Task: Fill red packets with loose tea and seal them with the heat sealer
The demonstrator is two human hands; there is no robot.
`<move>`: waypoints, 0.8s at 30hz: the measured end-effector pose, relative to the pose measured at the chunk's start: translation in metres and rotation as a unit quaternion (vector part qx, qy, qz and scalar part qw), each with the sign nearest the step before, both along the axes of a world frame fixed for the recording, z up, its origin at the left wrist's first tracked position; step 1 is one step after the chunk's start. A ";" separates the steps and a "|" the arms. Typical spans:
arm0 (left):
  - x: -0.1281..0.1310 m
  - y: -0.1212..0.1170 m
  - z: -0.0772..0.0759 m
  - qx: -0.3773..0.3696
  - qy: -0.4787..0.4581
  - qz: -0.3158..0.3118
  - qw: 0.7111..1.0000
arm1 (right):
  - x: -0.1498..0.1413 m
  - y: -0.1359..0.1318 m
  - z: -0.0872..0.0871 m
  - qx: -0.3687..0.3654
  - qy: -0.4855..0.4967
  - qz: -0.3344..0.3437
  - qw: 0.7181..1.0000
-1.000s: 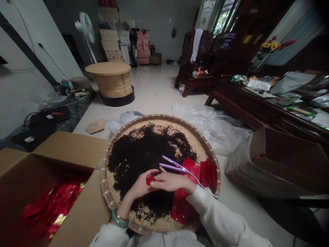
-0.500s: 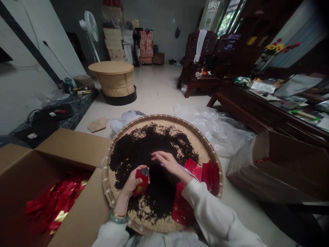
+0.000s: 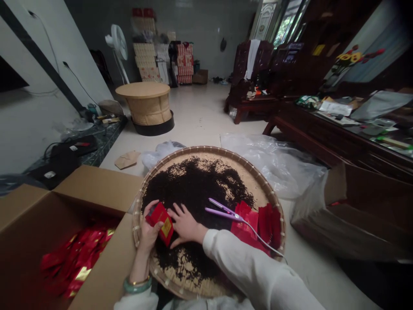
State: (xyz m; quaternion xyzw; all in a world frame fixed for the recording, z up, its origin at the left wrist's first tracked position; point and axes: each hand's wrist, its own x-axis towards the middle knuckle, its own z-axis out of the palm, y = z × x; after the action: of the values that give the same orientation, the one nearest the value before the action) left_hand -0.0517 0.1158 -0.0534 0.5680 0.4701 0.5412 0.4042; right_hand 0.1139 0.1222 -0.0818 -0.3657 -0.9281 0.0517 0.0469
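Observation:
My left hand grips a small red packet with a gold patch, tilted over the left side of a round bamboo tray. Close against the packet's right side is my right hand, fingers spread and holding nothing. Whether its fingertips touch the packet is hard to tell. Dark loose tea leaves cover much of the tray beneath both hands. A purple hair straightener lies with its jaws apart on the leaves, its pale cord running right. Beside it are several flat red packets.
At my left stands an open cardboard box with many red packets inside. Another box is on the right. Clear plastic sheeting lies beyond the tray, near a dark wooden table.
My left hand has brought the packet left and turned its gold patch into view. My right hand has moved left and down to it with fingers spreading, uncovering the hair straightener.

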 end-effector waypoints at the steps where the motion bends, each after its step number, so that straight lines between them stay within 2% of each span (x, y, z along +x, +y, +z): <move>1: -0.002 0.001 0.000 -0.009 -0.005 -0.008 1.000 | -0.002 -0.004 -0.002 0.014 -0.005 0.021 1.000; 3: -0.003 0.002 -0.002 -0.022 0.002 -0.015 1.000 | -0.003 -0.008 -0.003 0.039 -0.011 0.036 0.999; 7: 0.008 0.001 -0.010 0.001 0.111 0.022 0.994 | 0.005 -0.004 -0.001 0.048 -0.009 -0.010 0.999; 10: 0.015 -0.003 -0.011 0.010 0.246 0.023 0.969 | 0.012 0.001 0.004 0.039 0.007 -0.033 0.999; 12: 0.014 -0.006 -0.006 0.011 0.332 -0.012 0.943 | 0.016 0.002 0.007 0.026 0.029 -0.043 0.998; 14: 0.009 -0.010 0.002 0.023 0.386 -0.060 0.920 | 0.021 0.005 0.010 -0.010 0.094 -0.074 0.993; 15: 0.006 -0.012 0.007 0.033 0.400 -0.081 0.912 | 0.023 0.006 0.012 -0.041 0.155 -0.100 0.982; 16: 0.002 -0.013 0.012 0.040 0.407 -0.100 0.907 | 0.026 0.009 0.013 -0.084 0.238 -0.133 0.958; 17: -0.002 -0.015 0.015 0.043 0.410 -0.121 0.903 | 0.028 0.012 0.015 -0.144 0.347 -0.175 0.910; 18: -0.006 -0.016 0.018 0.040 0.407 -0.142 0.902 | 0.030 0.015 0.016 -0.213 0.463 -0.220 0.832; 20: -0.011 -0.016 0.021 0.024 0.393 -0.172 0.903 | 0.035 0.022 0.017 -0.330 0.638 -0.288 0.634; 21: -0.013 -0.015 0.020 0.015 0.383 -0.179 0.906 | 0.038 0.024 0.017 -0.370 0.685 -0.307 0.548; 22: -0.013 -0.014 0.019 0.009 0.373 -0.181 0.910 | 0.041 0.026 0.017 -0.399 0.710 -0.317 0.486; 23: -0.012 -0.012 0.018 0.009 0.363 -0.181 0.914 | 0.045 0.027 0.017 -0.422 0.723 -0.317 0.445; 24: -0.010 -0.009 0.018 0.017 0.357 -0.178 0.917 | 0.049 0.027 0.018 -0.440 0.729 -0.311 0.422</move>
State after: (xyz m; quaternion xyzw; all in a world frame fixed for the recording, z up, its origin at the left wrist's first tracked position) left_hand -0.0618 0.1065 -0.0358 0.8044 0.4652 0.2296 0.2896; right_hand 0.1628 0.1495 -0.0640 -0.4257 -0.2209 0.6822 0.5520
